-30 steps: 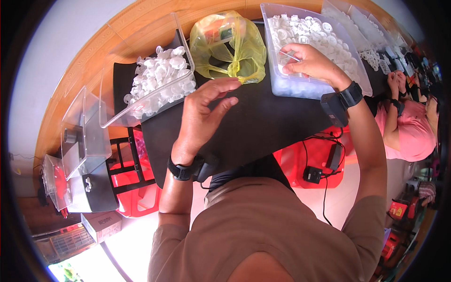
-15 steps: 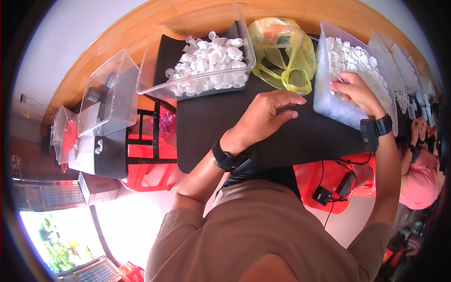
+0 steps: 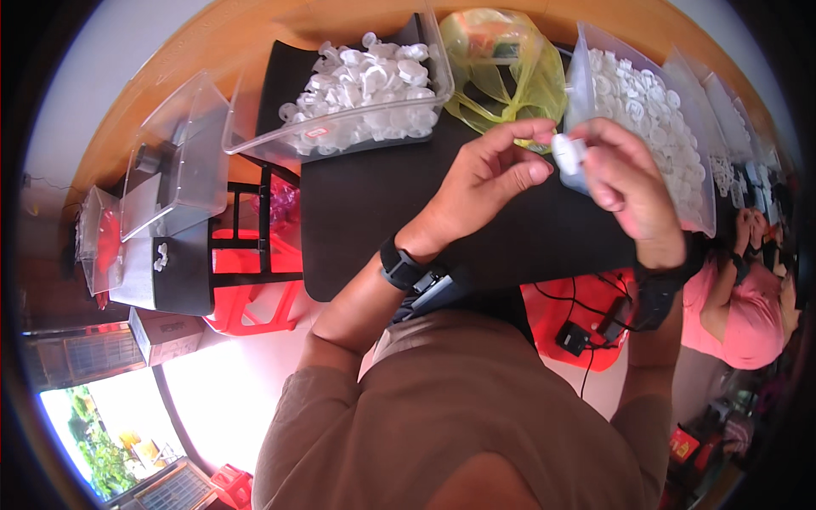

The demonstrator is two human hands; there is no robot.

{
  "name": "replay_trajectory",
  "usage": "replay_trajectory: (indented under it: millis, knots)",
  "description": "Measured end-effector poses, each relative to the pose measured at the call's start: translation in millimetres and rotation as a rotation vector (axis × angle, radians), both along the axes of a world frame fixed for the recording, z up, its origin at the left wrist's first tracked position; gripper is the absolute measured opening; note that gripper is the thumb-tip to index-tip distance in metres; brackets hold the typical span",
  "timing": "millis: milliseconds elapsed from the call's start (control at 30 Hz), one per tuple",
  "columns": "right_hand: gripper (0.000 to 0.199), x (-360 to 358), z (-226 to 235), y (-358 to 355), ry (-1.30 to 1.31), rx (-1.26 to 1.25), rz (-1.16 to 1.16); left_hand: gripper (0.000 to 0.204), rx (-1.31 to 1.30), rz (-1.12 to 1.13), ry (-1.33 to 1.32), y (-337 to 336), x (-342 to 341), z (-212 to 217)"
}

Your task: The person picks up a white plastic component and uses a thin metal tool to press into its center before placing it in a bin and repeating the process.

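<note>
A small round white plastic piece point(image 3: 567, 154) is pinched in the fingers of my right hand point(image 3: 625, 174), above the black table point(image 3: 382, 212). My left hand point(image 3: 489, 174) is just left of the piece. Its thumb and forefinger curve toward the piece with a gap between them, and nothing shows in them. Behind my right hand stands a translucent bin point(image 3: 581, 81) heaped with round white pieces point(image 3: 650, 106). To the far left, a clear bin point(image 3: 340, 127) holds a pile of similar white pieces point(image 3: 374, 89).
A yellow plastic bag point(image 3: 510, 76) lies between the bins. Further left are an empty-looking clear box point(image 3: 191, 170) and red stools point(image 3: 255, 306). Cables and a black adapter point(image 3: 573, 337) rest on a red stool below the table. A co-worker in pink point(image 3: 739, 319) sits at right.
My right hand has moved left from the right bin, where it held a thin metal tool, and now shows a white piece. My left hand stays nearby, and the view has shifted slightly.
</note>
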State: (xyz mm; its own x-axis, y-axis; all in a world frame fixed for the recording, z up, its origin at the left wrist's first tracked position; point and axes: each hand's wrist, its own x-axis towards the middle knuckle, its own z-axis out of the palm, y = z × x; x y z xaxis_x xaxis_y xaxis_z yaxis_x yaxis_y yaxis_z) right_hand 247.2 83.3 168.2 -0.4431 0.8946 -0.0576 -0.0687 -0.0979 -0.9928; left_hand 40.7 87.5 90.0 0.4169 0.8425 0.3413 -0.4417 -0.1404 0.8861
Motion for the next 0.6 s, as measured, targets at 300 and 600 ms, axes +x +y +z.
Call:
replay_trajectory:
  millis: [300,600]
  knots:
    - [0.027,-28.6,-50.5,-4.0,0.093,-0.011,-0.084,0.029,-0.149,0.042,-0.147,-1.1,-6.6,-17.3]
    - [0.02,-33.1,-62.9,-1.5,-0.27,0.488,-0.247,0.024,-0.105,0.126,0.029,9.0,-9.0,-22.6]
